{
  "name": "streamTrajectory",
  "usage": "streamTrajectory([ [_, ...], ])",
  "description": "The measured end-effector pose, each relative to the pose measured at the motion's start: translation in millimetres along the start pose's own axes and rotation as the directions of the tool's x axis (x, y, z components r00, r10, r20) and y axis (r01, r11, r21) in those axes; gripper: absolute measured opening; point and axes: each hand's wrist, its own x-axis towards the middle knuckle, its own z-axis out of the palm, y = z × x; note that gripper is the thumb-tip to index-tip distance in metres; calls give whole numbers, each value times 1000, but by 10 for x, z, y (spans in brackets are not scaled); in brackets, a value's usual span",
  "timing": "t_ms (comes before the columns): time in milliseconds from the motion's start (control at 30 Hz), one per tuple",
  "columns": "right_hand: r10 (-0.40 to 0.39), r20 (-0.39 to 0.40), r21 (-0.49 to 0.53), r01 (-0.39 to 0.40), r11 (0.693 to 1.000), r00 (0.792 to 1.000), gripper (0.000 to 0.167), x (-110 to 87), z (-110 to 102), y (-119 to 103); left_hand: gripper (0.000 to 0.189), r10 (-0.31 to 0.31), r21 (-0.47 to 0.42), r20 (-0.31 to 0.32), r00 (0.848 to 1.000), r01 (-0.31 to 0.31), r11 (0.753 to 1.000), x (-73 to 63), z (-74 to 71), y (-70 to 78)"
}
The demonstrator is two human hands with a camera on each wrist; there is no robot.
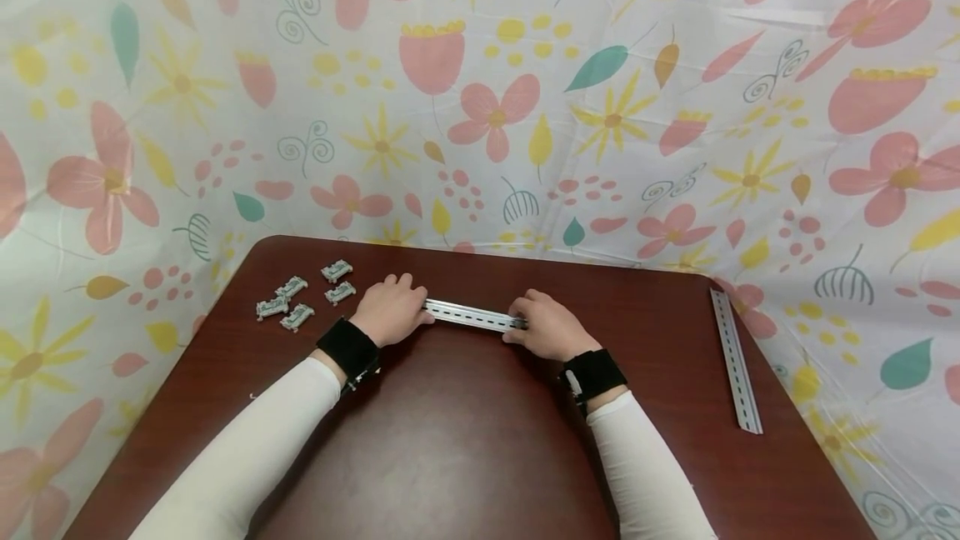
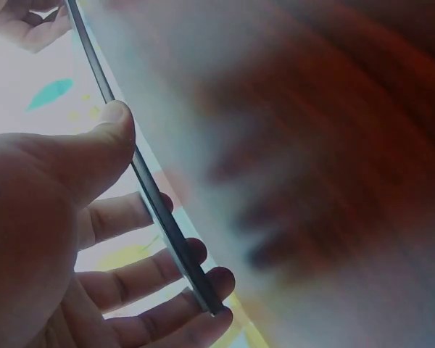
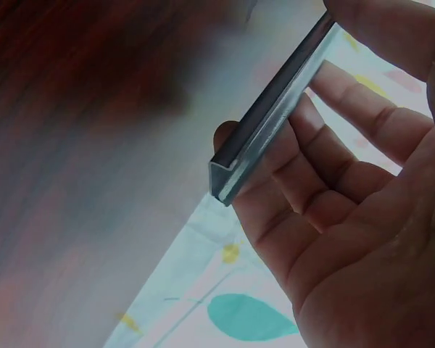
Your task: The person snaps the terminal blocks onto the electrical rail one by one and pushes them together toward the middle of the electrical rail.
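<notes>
A slotted metal DIN rail point(image 1: 468, 316) spans the gap between both hands over the far middle of the table. My left hand point(image 1: 390, 311) grips its left end. In the left wrist view, the thumb presses one edge of the rail point(image 2: 163, 214) and the fingertips lie along the other side. My right hand point(image 1: 552, 328) holds the opposite end between thumb and fingers. The right wrist view shows the folded metal profile at that end of the rail point(image 3: 272, 112), with the fingers behind it.
Several small grey-green clip-like modules point(image 1: 297, 317) lie at the table's far left. A second slotted rail point(image 1: 735, 361) rests along the right edge. The dark red-brown table point(image 1: 450, 440) meets a flower-printed curtain point(image 1: 495, 148) at the back and sides.
</notes>
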Motion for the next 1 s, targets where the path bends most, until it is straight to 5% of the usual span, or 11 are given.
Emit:
streamTrajectory([
  [500, -64, -17, -13, 64, 998, 998, 33, 15, 134, -57, 37, 0, 2, -38, 999, 0, 1000, -234, 50, -31],
  [1000, -81, -36, -34, 80, 996, 996, 32, -46, 165, -80, 32, 20, 45, -72, 997, -17, 999, -305, 75, 46],
])
